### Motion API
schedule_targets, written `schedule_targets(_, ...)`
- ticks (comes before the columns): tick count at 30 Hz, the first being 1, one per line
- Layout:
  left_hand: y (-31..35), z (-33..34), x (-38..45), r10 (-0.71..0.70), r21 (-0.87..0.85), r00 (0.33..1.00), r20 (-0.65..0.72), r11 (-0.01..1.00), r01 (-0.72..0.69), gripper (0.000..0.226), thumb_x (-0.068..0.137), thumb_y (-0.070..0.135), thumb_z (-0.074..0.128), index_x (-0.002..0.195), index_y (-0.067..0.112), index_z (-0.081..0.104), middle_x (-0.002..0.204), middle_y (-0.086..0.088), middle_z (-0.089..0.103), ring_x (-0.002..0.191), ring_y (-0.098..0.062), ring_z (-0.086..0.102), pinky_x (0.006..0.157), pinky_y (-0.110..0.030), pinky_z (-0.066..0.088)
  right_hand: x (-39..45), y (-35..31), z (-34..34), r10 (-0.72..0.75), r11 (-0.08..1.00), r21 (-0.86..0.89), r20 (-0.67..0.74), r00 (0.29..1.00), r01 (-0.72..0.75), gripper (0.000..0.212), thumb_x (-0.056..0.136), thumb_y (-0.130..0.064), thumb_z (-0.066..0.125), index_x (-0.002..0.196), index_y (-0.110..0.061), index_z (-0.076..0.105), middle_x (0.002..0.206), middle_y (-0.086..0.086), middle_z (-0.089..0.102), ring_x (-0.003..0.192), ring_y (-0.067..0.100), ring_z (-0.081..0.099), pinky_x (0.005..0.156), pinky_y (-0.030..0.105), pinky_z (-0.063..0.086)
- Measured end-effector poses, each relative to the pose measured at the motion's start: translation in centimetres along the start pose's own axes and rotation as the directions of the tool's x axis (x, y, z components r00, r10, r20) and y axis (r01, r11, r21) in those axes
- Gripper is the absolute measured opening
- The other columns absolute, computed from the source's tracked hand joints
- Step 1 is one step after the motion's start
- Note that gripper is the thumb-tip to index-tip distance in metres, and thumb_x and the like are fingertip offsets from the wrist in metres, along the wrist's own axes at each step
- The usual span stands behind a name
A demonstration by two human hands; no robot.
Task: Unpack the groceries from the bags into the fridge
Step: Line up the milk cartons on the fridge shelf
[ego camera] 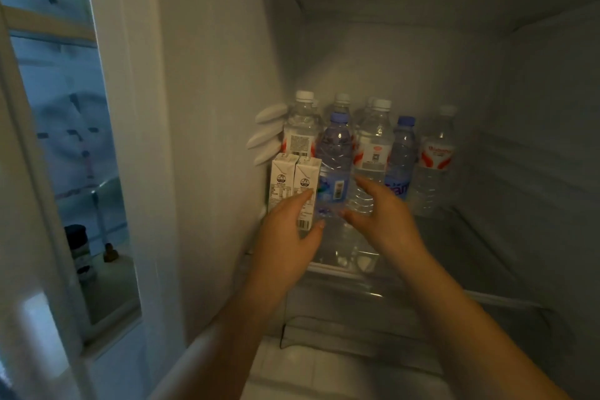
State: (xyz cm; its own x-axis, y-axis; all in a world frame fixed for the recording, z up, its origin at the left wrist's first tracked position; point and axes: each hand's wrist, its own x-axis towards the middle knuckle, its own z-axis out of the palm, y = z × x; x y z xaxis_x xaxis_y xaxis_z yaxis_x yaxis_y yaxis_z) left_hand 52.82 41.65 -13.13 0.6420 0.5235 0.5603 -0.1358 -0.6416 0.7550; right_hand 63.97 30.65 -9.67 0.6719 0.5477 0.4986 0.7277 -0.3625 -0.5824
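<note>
Inside the open fridge, a blue-capped water bottle (334,159) stands on the glass shelf (454,237) among several clear and blue bottles. Two small white cartons (293,178) stand side by side at its left. My left hand (292,230) reaches in with straight fingers in front of the cartons, its fingertips at the right carton. My right hand (380,208) is spread with relaxed fingers at the foot of a clear bottle (370,159), just right of the blue-capped one. Neither hand grips anything.
A clear bottle with a red label (433,166) stands apart at the right. White shelf supports (268,136) stick out of the left wall. The fridge's white side panel (136,140) is at the left, with a dark jar (78,247) beyond it. A lower drawer (357,318) sits under the shelf.
</note>
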Motion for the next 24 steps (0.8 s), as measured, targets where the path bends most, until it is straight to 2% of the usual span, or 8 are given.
schedule_targets(3, 1.4, -0.6, -1.2, 0.142, 0.129, 0.986, 0.087, 0.980, -0.152, 0.053, 0.086, 0.018, 0.065, 0.136, 0.019, 0.046, 0.135, 0.002, 0.049, 0.126, -0.015, 0.042, 0.103, -0.025, 0.032, -3.0, 0.2, -2.5, 0.000, 0.992, -0.127, -0.059, 0.998, -0.007, 0.065, 0.074, -0.024, 0.078, 0.132, -0.021, 0.051, 0.132, -0.001, 0.054, 0.120, 0.017, 0.051, 0.093, 0.021, 0.036)
schedule_targets(6, 2.1, -1.3, -3.0, 0.230, 0.227, 0.959, 0.165, 0.937, -0.264, 0.054, 0.086, 0.022, 0.065, 0.137, 0.020, 0.047, 0.136, 0.000, 0.050, 0.125, -0.015, 0.042, 0.099, -0.018, 0.026, -7.2, -0.3, -4.3, 0.017, 0.970, -0.238, -0.110, 0.994, -0.043, 0.066, 0.069, -0.017, 0.080, 0.130, -0.015, 0.054, 0.129, 0.004, 0.055, 0.119, 0.020, 0.051, 0.090, 0.013, 0.029)
schedule_targets(9, 2.5, -1.9, -5.7, 0.277, 0.242, 0.925, 0.260, 0.909, -0.340, 0.055, 0.085, 0.024, 0.066, 0.136, 0.019, 0.048, 0.136, -0.001, 0.050, 0.126, -0.020, 0.043, 0.102, -0.026, 0.030, -12.2, -1.0, -5.3, 0.054, 0.944, -0.314, -0.147, 0.988, -0.098, 0.067, 0.068, -0.017, 0.081, 0.129, -0.013, 0.054, 0.129, 0.008, 0.055, 0.120, 0.025, 0.051, 0.095, 0.021, 0.033)
schedule_targets(13, 2.6, -2.7, -10.9, 0.321, 0.213, 0.858, 0.402, 0.878, -0.428, 0.054, 0.086, 0.028, 0.063, 0.137, 0.020, 0.046, 0.138, 0.001, 0.049, 0.128, -0.019, 0.042, 0.106, -0.033, 0.034, -19.8, -2.8, -6.1, 0.183, 0.885, -0.401, -0.171, 0.968, -0.238, 0.067, 0.071, -0.023, 0.079, 0.132, -0.017, 0.052, 0.133, 0.004, 0.052, 0.123, 0.024, 0.048, 0.099, 0.027, 0.036)
schedule_targets(16, 3.0, -2.9, -15.5, 0.334, 0.184, 0.794, 0.509, 0.858, -0.479, 0.054, 0.089, 0.033, 0.058, 0.140, 0.025, 0.041, 0.141, 0.005, 0.045, 0.130, -0.017, 0.039, 0.105, -0.033, 0.034, -26.2, -4.1, -6.7, 0.287, 0.834, -0.425, -0.210, 0.935, -0.351, 0.065, 0.074, -0.030, 0.077, 0.133, -0.021, 0.050, 0.133, 0.000, 0.051, 0.123, 0.021, 0.046, 0.097, 0.022, 0.033)
schedule_targets(19, 4.1, -2.6, -20.5, 0.353, 0.115, 0.720, 0.597, 0.851, -0.512, 0.055, 0.091, 0.036, 0.056, 0.142, 0.026, 0.038, 0.144, 0.007, 0.042, 0.133, -0.016, 0.036, 0.108, -0.030, 0.029, -32.9, -5.2, -7.3, 0.396, 0.774, -0.444, -0.215, 0.892, -0.451, 0.063, 0.078, -0.033, 0.073, 0.135, -0.027, 0.047, 0.137, -0.006, 0.046, 0.126, 0.018, 0.043, 0.100, 0.029, 0.036)
schedule_targets(24, 6.3, -0.9, -29.0, 0.447, -0.069, 0.537, 0.715, 0.810, -0.583, 0.054, 0.087, 0.031, 0.063, 0.137, 0.020, 0.046, 0.139, 0.000, 0.049, 0.129, -0.021, 0.044, 0.106, -0.035, 0.032, -44.5, -6.8, -8.4, 0.533, 0.653, -0.420, -0.337, 0.776, -0.631, 0.062, 0.077, -0.033, 0.074, 0.133, -0.025, 0.049, 0.136, -0.005, 0.048, 0.126, 0.018, 0.043, 0.103, 0.034, 0.039)
